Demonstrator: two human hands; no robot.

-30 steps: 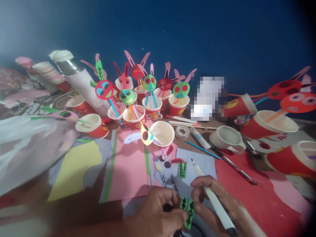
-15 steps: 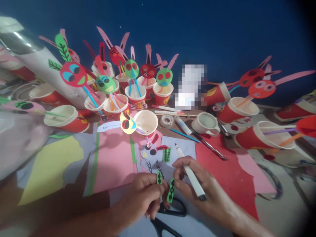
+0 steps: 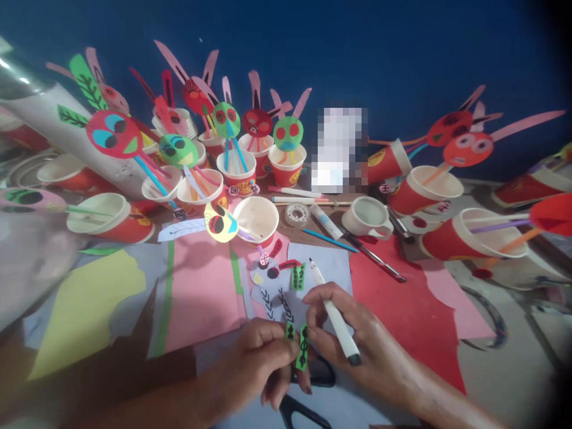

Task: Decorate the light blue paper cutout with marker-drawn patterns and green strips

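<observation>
My left hand (image 3: 261,357) pinches a small green paper strip (image 3: 290,330) marked with black shapes. My right hand (image 3: 353,342) pinches a second green strip (image 3: 303,354) between thumb and forefinger and also carries a white marker (image 3: 333,313), tip pointing away from me. The two strips hang side by side, almost touching, low in the middle of the view. Black scissors (image 3: 308,393) lie on the table under both hands. Just beyond them sits a pale paper piece (image 3: 286,292) with cut-out shapes stuck on it.
Several red paper cups (image 3: 286,170) with paper faces on straws stand at the back; more cups (image 3: 473,241) lie at the right. Pink (image 3: 201,292), yellow (image 3: 84,310) and red (image 3: 402,304) paper sheets, a tape roll (image 3: 297,214), a white mug (image 3: 369,217), a glue tube (image 3: 326,221) and brushes cover the table.
The view has swung down and to the right. The joined green piece is now two strips, one in each hand. The scissors have come into view under my hands.
</observation>
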